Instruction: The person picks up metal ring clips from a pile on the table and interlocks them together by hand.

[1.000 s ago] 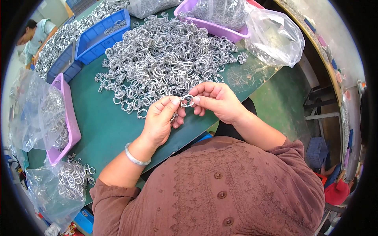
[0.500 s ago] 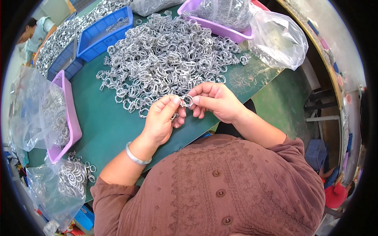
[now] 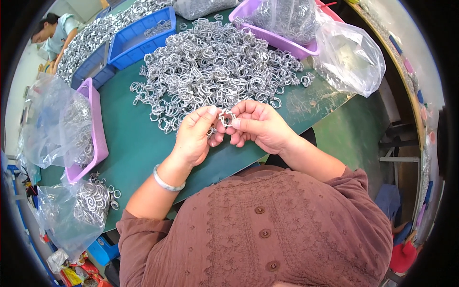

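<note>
Between my two hands, just in front of a big pile of silvery metal rings (image 3: pixel 205 62), is one small metal ring with projecting bits (image 3: pixel 226 118). My left hand (image 3: pixel 195 136) pinches its left side between thumb and fingers. From the other side, the thumb and fingers of my right hand (image 3: pixel 264 125) grip the same ring. Another bit of metal (image 3: pixel 210 132) shows among the curled lower fingers of my left hand; its shape is mostly hidden. Both hands are held above the near part of the green table (image 3: pixel 129 143).
Blue trays (image 3: pixel 138 40) stand behind the pile. Purple baskets (image 3: pixel 99 134) with bagged rings sit at left and far right. A clear bag (image 3: pixel 351 57) lies at the right corner; flat rings (image 3: pixel 92 201) spill at lower left. A person (image 3: pixel 57 36) works at far left.
The whole view has shifted, so the table's contents appear farther right. The ring between my fingers has turned to show its opening more squarely. Both hands keep their grip.
</note>
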`<state>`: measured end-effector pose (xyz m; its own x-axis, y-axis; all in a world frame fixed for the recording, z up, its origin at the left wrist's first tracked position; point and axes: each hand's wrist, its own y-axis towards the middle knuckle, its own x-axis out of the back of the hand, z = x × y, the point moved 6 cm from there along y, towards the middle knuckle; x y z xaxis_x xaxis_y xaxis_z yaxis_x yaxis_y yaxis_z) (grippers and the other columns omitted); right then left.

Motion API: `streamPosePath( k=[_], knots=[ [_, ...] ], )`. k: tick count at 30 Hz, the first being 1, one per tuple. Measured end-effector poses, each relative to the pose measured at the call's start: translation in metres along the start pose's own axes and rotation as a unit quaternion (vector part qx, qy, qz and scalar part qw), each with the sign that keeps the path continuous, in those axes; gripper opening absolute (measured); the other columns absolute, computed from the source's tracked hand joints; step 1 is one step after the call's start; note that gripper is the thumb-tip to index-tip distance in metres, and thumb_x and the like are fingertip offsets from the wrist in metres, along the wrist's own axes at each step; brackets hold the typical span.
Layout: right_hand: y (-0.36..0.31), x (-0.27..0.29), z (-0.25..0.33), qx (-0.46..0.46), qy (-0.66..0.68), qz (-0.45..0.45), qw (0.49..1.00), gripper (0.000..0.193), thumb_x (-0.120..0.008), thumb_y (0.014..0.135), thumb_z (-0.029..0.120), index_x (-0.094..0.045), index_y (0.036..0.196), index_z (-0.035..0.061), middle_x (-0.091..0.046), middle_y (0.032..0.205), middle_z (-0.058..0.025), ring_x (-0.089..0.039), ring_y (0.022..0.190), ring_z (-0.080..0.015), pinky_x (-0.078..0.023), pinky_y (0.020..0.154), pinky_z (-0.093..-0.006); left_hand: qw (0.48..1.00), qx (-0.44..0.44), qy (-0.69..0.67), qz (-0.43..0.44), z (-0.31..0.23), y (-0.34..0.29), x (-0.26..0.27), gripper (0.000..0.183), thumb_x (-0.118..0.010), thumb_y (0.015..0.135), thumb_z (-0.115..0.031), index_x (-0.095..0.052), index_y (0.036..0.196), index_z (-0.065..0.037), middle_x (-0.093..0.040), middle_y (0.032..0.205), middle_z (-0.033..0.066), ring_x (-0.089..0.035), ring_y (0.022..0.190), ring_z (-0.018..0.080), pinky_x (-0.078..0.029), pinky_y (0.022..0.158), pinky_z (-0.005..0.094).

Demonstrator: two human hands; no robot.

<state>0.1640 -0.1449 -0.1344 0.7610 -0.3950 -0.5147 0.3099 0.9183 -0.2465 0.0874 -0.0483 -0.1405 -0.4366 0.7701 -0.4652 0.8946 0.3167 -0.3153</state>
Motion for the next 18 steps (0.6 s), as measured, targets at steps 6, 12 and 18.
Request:
streamPosePath(
  k=[6,12,18],
  knots=[
    [0.004,0.005,0.006,0.033,0.018,-0.002,0.999,0.015,-0.055,0.081,0.007,-0.048,0.094,0.0012,-0.060,0.078,-0.0090,-0.060,0.063,-0.0148,-0.049,0.055,-0.0240,0.999,-0.030,0.010,-0.013,-0.002,0.000,0.000,0.019,-0.045,0.086,-0.016,-0.057,0.093,-0.003,-0.054,0.066,-0.0002,-0.046,0.051,0.0068,-0.036,0.045,0.0169],
    [0.004,0.008,0.012,0.047,0.011,-0.001,0.999,0.016,-0.055,0.080,0.007,-0.048,0.093,0.0012,-0.060,0.079,-0.0086,-0.059,0.064,-0.0143,-0.049,0.056,-0.0241,0.996,-0.059,0.058,-0.019,-0.007,-0.001,-0.009,0.014,-0.049,0.084,-0.012,-0.058,0.091,-0.004,-0.054,0.067,-0.0008,-0.046,0.051,0.0049,-0.035,0.046,0.0154],
    [0.005,0.013,0.013,0.047,0.004,-0.008,0.999,0.015,-0.056,0.080,0.007,-0.048,0.093,0.0011,-0.059,0.078,-0.0081,-0.059,0.064,-0.0139,-0.048,0.055,-0.0238,0.995,-0.055,0.071,-0.033,-0.007,0.004,-0.012,0.011,-0.050,0.084,-0.010,-0.058,0.088,-0.005,-0.056,0.067,-0.0011,-0.046,0.052,0.0040,-0.035,0.046,0.0145]
  ],
)
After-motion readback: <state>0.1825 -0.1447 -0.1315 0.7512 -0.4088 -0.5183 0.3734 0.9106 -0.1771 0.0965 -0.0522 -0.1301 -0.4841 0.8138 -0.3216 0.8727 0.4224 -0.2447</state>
